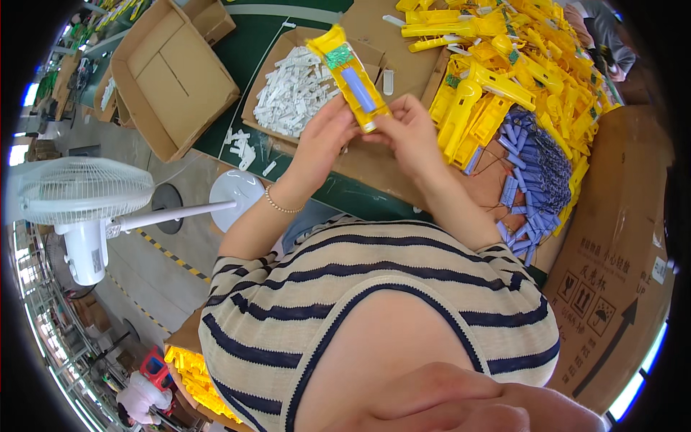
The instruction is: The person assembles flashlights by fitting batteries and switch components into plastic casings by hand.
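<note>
Both my hands are closed on the lower end of a yellow plastic housing point(351, 97), which is raised above the bench and tilted with its far end to the left. Its open side faces up, showing a green circuit board point(338, 57) near the far end and a blue-purple cylindrical battery cell point(358, 89) below it. My left hand point(330, 129) grips the housing's left side, and my right hand point(414, 137) has its thumb at the near right corner. Behind the housing stands a cardboard box point(253, 108) of small white plastic parts point(295, 90).
Yellow housings point(518, 65) are heaped at the right, beside wired blue cells point(529, 183). An open cardboard box point(169, 72) leans at the left. Loose white parts point(243, 147) lie on the green bench. A white fan point(86, 194) stands left; a large carton point(612, 252) is right.
</note>
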`<control>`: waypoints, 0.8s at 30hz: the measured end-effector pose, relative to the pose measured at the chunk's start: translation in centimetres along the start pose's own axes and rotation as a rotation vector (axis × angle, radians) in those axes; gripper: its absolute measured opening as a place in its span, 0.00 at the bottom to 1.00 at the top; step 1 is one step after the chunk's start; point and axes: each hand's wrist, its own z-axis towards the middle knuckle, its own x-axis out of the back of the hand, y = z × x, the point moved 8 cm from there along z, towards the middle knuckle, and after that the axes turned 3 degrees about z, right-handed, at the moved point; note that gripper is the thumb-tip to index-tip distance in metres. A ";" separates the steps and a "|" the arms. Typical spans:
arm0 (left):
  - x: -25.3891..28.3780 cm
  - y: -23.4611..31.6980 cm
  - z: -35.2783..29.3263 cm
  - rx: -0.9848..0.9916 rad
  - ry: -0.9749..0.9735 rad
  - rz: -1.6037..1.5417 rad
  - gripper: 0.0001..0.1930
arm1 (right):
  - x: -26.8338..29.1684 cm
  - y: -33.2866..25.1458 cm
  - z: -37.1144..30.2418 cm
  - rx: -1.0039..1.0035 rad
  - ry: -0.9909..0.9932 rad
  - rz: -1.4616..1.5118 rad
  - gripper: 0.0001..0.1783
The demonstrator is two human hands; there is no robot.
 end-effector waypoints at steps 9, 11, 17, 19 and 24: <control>6.0 6.4 20.2 -0.073 0.130 0.829 0.16 | 2.3 -0.5 2.9 0.357 0.037 -0.315 0.16; 12.5 7.2 28.5 -0.033 0.219 0.805 0.17 | 2.4 -0.2 3.1 0.448 0.016 -0.432 0.10; 26.0 12.4 41.3 -0.083 0.603 1.507 0.19 | 1.8 -1.1 2.7 0.563 -0.119 -0.675 0.06; 27.2 13.1 42.4 -0.111 0.673 1.796 0.20 | 2.0 -0.6 3.1 0.550 -0.127 -0.644 0.06; 23.1 13.5 42.3 -0.234 1.056 2.135 0.23 | 2.9 0.3 3.6 0.474 -0.133 -0.678 0.06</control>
